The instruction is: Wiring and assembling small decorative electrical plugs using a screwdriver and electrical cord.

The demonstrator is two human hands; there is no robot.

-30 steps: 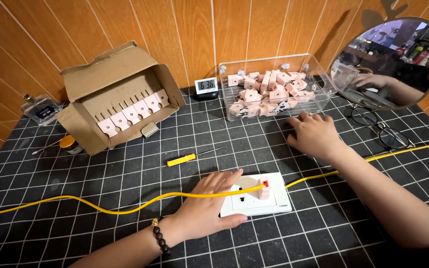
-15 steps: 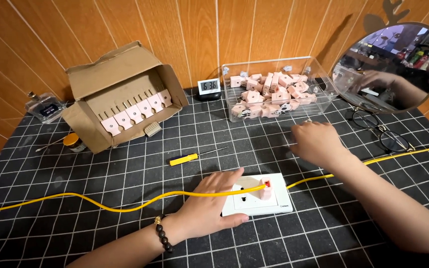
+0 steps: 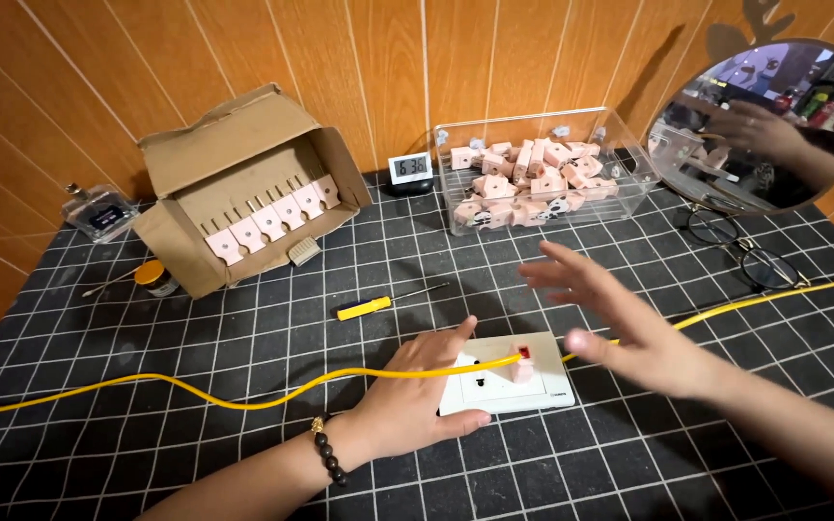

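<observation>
A white wall socket plate [image 3: 515,389] lies on the black gridded mat [image 3: 272,453] with a small pink plug [image 3: 523,368] standing on it. My left hand [image 3: 415,397] rests flat on the plate's left side, pinning a yellow cable [image 3: 243,396] that runs across the mat. My right hand [image 3: 620,323] hovers open just right of the plate, fingers spread, holding nothing.
A yellow-handled screwdriver [image 3: 378,305] lies behind the plate. At the back stand a cardboard box [image 3: 243,188] with pink parts, a clear bin [image 3: 542,178] of pink plugs and a small clock [image 3: 409,170]. A round mirror [image 3: 760,125] and glasses [image 3: 740,253] sit at right.
My right hand has come back from near the clear bin toward the socket plate and spread its fingers. My left hand has stayed on the plate.
</observation>
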